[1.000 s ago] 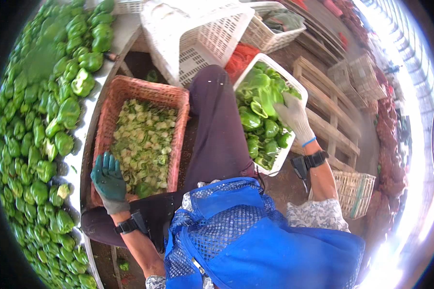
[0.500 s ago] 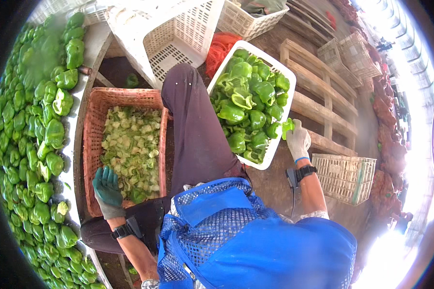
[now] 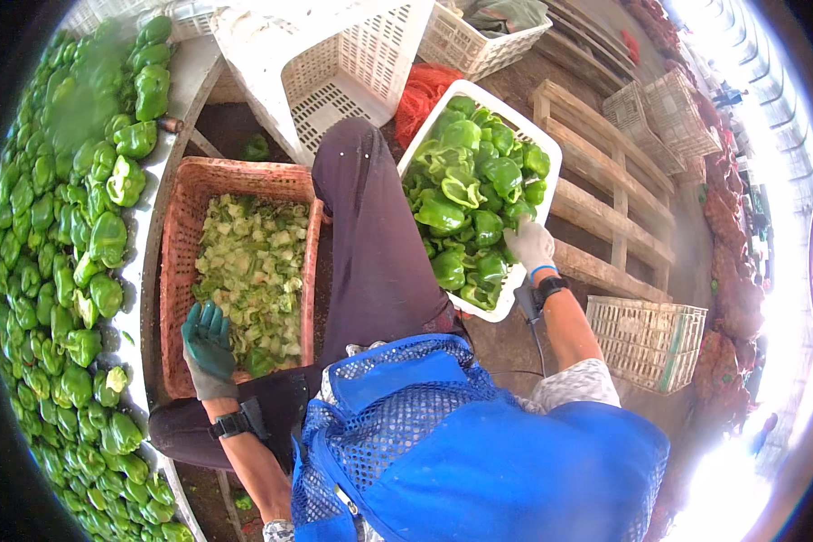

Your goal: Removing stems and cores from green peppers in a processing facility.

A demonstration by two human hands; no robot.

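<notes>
My left hand (image 3: 210,350), in a green-coated glove, holds nothing; its fingers stretch out over the near left part of a reddish plastic crate (image 3: 173,262). Pale green and whitish pepper cores and scraps (image 3: 251,266) lie in this crate. My right hand (image 3: 530,244), in a whitish knit glove, reaches over the right rim of a white plastic basket (image 3: 492,313). Its fingers curl down onto a green bell pepper, largely hidden beneath the hand. Green bell peppers (image 3: 441,213) fill the basket, some of them cut open.
Many green peppers (image 3: 107,237) cover a table on the left, with a pale edge (image 3: 137,339). An open white crate (image 3: 352,77) stands ahead. Beside it lies red netting (image 3: 425,95). Wooden pallets (image 3: 596,194) and another slatted crate (image 3: 646,339) are at the right.
My right hand has moved left from outside the white basket to over its peppers; the green pepper in its fingers no longer shows clearly. My left hand has barely moved.
</notes>
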